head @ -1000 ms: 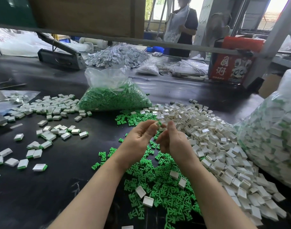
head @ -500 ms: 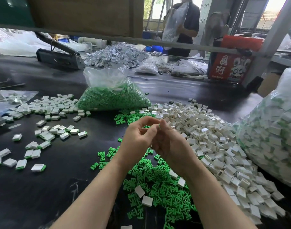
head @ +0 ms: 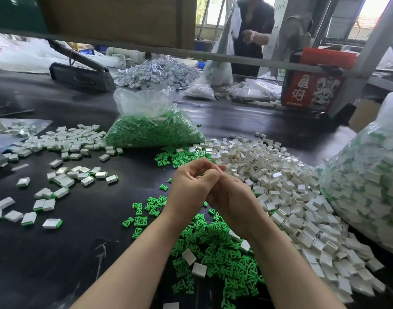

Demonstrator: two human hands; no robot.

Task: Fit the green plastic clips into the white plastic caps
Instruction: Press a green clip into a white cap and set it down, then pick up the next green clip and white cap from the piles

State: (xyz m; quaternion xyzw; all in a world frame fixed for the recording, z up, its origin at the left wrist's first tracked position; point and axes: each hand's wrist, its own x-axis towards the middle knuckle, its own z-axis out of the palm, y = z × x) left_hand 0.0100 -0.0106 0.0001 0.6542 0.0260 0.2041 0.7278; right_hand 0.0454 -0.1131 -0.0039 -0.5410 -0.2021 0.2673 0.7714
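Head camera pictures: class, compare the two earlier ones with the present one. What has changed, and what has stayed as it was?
The two hands closed in on each other: the left hand now overlaps the right hand, fingers curled together, so whatever they hold is hidden. The person behind the bench has shifted. The loose green clips, white caps pile and finished pieces lie as before.

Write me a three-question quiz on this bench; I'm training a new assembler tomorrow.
1. True or false: the loose green plastic clips lie directly below the hands.
2. Which side of the black table holds the big heap of empty white plastic caps: A left, B right?
3. What fills the clear plastic bag behind the hands?

Key: 1 true. 2 B. 3 green clips. The left hand and right hand are pressed together, hiding whatever they hold.
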